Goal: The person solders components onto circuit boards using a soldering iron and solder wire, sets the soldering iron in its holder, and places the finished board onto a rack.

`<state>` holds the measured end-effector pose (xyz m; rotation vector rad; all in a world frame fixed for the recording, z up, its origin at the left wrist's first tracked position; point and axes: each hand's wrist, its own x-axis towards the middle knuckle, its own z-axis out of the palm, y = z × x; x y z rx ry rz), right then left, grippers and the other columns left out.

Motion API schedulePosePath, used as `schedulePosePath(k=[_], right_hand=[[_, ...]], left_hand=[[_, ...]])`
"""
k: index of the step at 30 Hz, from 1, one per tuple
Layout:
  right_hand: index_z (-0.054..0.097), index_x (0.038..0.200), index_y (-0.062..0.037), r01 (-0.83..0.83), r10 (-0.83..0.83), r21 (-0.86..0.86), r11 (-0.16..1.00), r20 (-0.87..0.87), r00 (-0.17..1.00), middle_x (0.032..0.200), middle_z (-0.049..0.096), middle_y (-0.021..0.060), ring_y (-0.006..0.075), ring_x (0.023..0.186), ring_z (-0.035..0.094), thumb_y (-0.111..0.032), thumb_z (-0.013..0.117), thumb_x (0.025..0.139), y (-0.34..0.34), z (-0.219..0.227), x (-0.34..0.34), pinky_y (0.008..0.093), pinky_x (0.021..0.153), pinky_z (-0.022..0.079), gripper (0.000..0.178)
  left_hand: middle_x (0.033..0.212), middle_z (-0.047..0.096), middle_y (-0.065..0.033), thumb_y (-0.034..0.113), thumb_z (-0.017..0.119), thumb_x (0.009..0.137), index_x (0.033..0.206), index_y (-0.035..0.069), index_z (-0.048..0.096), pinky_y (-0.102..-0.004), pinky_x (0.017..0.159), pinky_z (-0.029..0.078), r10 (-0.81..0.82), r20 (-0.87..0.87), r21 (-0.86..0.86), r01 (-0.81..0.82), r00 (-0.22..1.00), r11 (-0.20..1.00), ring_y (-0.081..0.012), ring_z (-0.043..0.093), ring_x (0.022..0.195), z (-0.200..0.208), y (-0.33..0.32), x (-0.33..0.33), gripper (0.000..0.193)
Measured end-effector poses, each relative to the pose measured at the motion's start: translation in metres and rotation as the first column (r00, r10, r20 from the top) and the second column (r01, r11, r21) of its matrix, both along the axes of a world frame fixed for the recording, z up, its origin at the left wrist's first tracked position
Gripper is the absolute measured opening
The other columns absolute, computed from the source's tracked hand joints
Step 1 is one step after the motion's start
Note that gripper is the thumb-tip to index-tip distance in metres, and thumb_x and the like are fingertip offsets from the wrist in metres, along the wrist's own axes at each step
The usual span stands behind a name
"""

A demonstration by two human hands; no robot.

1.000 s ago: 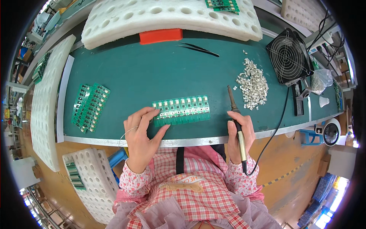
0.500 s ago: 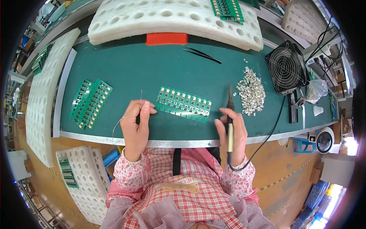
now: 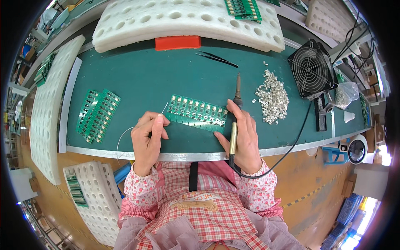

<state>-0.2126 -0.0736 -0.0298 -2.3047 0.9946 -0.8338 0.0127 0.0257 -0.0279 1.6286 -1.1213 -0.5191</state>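
A green circuit board [image 3: 196, 113] with a row of pale square parts lies on the green bench mat, between my two hands. My left hand [image 3: 146, 139] pinches a thin solder wire [image 3: 165, 107] by thumb and fingers, just off the board's left end. The wire's short end points up; its tail loops down to the left. My right hand [image 3: 246, 141] is closed around a soldering iron [image 3: 233, 137], whose tip points away from me, above the board's right end and apart from it. The right fingertips come close to the board's right edge; whether they touch it I cannot tell.
A heap of small silvery metal parts [image 3: 273, 98] sits right of the iron. Black tweezers [image 3: 217, 59] lie farther back. Stacked circuit boards [image 3: 98, 116] rest at left. A black fan [image 3: 311, 70] stands at right, with the iron's cord [image 3: 295, 146] below. White foam [image 3: 183, 23] spans the back.
My right hand has moved left with the soldering iron, up to the board's right end. The solder wire's end has tilted right toward the board. My left hand stays nearly in place.
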Motion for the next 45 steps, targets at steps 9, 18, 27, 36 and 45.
schedulePosePath(k=[9,18,27,36,45], right_hand=[[0.038,0.148,-0.0086,-0.010,0.010,-0.040,0.999,-0.016,1.000,0.122,0.054,0.0206,0.0412,0.112,0.053,-0.006,0.078,0.075,0.000,0.001,-0.002,0.0480,0.099,0.042,0.083],[0.046,0.142,-0.0070,-0.047,0.050,-0.060,0.997,0.057,0.997,0.114,0.058,0.0179,0.0365,0.106,0.057,-0.003,0.074,0.077,-0.004,0.011,-0.003,0.0435,0.095,0.045,0.071],[0.064,0.101,-0.0007,0.209,-0.253,0.143,0.968,0.563,0.787,0.063,0.061,0.0043,0.0156,0.050,0.053,-0.009,0.064,0.089,0.041,-0.022,-0.051,0.0299,0.050,0.043,0.015],[0.063,0.089,-0.0017,0.075,-0.115,0.091,0.993,0.614,0.781,0.058,0.057,0.0051,0.0173,0.046,0.049,-0.011,0.066,0.084,0.031,-0.028,-0.055,0.0306,0.047,0.040,0.011],[0.064,0.089,-0.0044,-0.022,0.022,-0.004,1.000,0.486,0.874,0.063,0.060,0.0063,0.0209,0.047,0.052,-0.009,0.068,0.078,0.023,-0.019,-0.057,0.0325,0.049,0.043,0.013]], left_hand=[[0.094,0.070,-0.0080,0.013,0.057,0.096,0.058,-0.001,0.060,-0.0349,0.085,0.040,-0.111,0.216,0.065,0.099,0.970,0.993,-0.0202,0.059,0.088,0.008,-0.004,-0.006,0.041],[0.100,0.069,-0.0066,0.006,0.072,0.077,0.061,0.001,0.061,-0.0392,0.085,0.043,-0.276,0.451,-0.061,0.337,0.849,0.940,-0.0265,0.062,0.098,0.009,-0.017,-0.048,0.020],[0.098,0.068,-0.0059,0.003,0.074,0.074,0.063,0.002,0.063,-0.0373,0.076,0.044,-0.186,0.518,-0.055,0.249,0.835,0.967,-0.0251,0.060,0.087,0.002,-0.025,-0.078,0.015],[0.095,0.066,-0.0057,0.003,0.076,0.071,0.062,0.004,0.060,-0.0375,0.074,0.042,-0.114,0.569,-0.066,0.184,0.814,0.981,-0.0232,0.060,0.078,-0.002,-0.027,-0.093,0.019],[0.096,0.065,-0.0068,0.001,0.074,0.075,0.066,0.002,0.062,-0.0375,0.071,0.044,-0.126,0.592,-0.009,0.163,0.796,0.987,-0.0270,0.055,0.082,0.000,-0.028,-0.095,0.015]])
